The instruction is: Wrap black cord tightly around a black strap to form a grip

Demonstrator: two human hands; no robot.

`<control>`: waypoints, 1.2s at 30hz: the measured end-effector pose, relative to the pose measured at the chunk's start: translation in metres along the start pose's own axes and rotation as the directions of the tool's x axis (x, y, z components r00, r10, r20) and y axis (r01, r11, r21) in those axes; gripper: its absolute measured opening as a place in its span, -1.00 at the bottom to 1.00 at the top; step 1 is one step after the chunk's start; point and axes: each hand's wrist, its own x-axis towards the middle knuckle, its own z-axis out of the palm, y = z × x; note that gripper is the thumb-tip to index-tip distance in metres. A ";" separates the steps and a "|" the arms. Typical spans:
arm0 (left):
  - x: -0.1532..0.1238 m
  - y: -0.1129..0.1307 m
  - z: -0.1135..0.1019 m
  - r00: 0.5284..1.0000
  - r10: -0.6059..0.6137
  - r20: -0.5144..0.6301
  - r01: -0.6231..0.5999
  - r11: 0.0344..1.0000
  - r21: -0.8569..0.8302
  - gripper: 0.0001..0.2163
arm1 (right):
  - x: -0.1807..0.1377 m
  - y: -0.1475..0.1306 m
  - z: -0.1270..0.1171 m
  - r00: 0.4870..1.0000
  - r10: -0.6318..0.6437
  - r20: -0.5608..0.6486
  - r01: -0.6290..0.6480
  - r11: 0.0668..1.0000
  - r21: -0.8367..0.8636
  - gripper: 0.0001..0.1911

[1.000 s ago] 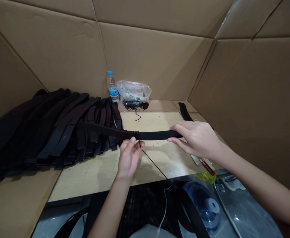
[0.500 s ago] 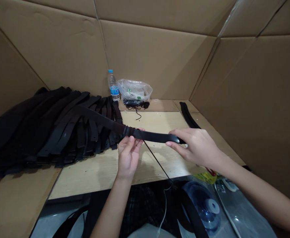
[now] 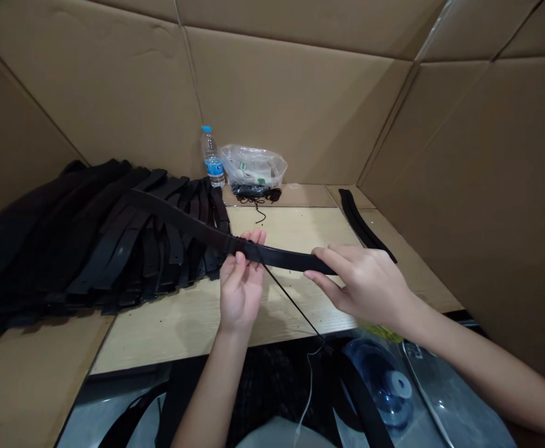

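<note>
A long black strap (image 3: 282, 257), leather-like, stretches between my hands above the light wooden table. My left hand (image 3: 243, 286) pinches it from below around its middle, thumb in front and fingertips behind. Dark cord is wound about the strap at that spot, and a thin black cord (image 3: 291, 300) runs from there down past the table's front edge. My right hand (image 3: 361, 280) grips the strap toward its right end, which is hidden in the fingers. The strap's far left part rises over a big pile of similar black straps (image 3: 90, 242).
A water bottle (image 3: 213, 163) with a blue cap and a clear plastic bag (image 3: 254, 165) stand at the back, with tangled dark cord before the bag. Another black strap (image 3: 363, 224) lies at right. Cardboard walls (image 3: 300, 99) enclose the table. Below sits a large blue water jug (image 3: 384, 386).
My right hand has slid slightly left along the strap, covering its shiny end. The strap has shifted a little left, and my left fingers are straighter behind it.
</note>
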 end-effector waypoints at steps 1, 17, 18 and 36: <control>0.000 0.000 0.000 1.000 -0.006 0.025 0.006 1.000 0.001 -0.72 | 0.001 0.001 -0.001 1.000 -0.001 0.015 0.001 1.000 -0.004 -0.62; -0.024 0.009 -0.002 0.843 0.395 0.366 -0.502 0.331 0.799 -0.90 | 0.013 0.021 -0.027 0.945 0.067 0.322 0.022 0.964 -0.264 -0.68; -0.022 0.012 -0.003 0.793 0.407 0.453 -0.571 0.235 0.787 -0.79 | 0.014 0.020 -0.028 0.940 0.059 0.337 0.031 0.966 -0.258 -0.69; 0.007 0.024 -0.015 0.589 0.134 0.797 -0.782 -0.156 0.604 -0.79 | -0.093 -0.014 -0.002 0.895 -0.078 0.439 -0.122 0.905 0.408 -0.82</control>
